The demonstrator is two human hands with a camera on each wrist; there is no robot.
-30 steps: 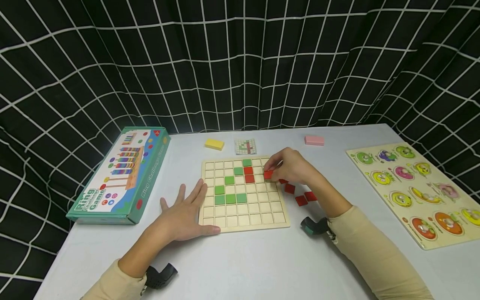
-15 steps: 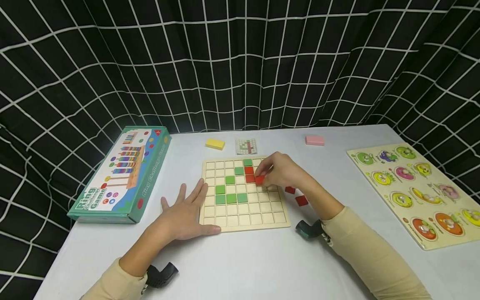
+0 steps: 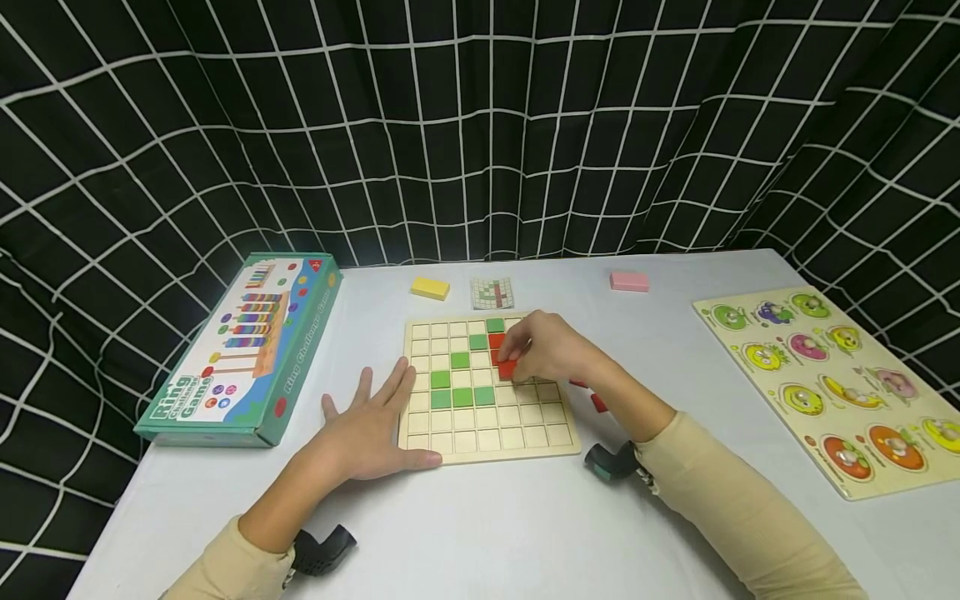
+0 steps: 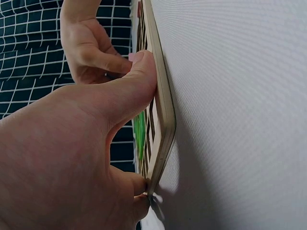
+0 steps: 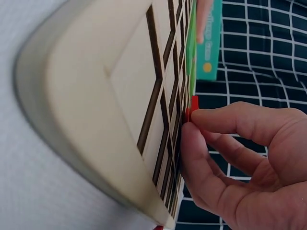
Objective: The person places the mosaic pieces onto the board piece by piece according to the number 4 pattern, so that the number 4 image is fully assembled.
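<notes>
We can't tell if the red tile [image 3: 507, 369] sits in its cell, w/ the right hand [image 3: 551, 346] covering the grid board [image 3: 450, 446] at approx 2 o'clock, loose red tiles [image 3: 597, 402] half hidden behind that wrist, and the pattern card [image 3: 492, 293] too small to read.

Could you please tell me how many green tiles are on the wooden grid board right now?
7 green tiles on the board: one in the top row, then a diagonal stepping down-left, and three along the row beneath it. The right hand may hide others.
</notes>
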